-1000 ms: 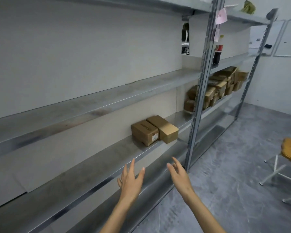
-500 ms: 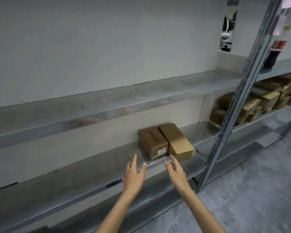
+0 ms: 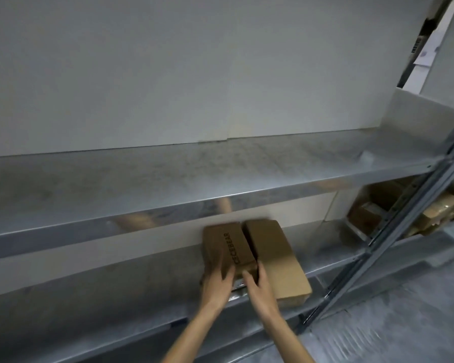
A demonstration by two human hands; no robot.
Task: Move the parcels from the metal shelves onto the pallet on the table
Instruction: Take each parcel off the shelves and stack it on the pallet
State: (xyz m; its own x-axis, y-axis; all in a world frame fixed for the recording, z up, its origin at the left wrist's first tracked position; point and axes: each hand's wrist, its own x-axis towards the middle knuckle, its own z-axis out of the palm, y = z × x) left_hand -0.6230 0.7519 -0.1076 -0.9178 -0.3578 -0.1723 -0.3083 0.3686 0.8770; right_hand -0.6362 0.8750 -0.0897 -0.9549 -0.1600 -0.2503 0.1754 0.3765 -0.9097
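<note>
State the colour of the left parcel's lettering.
Black lettering on the brown left parcel; head view.

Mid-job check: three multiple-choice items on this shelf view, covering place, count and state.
1. The lettered box lies: A left of the plain box; B on top of it; C on the floor.
2. Boxes left of the upright post: A one; B four; C two.
3. The hands are: A empty in the air; B both on the lettered box; C holding a bottle.
A, side by side on the lower shelf; C, only those two there; B, left hand and right hand grip its near end.
</note>
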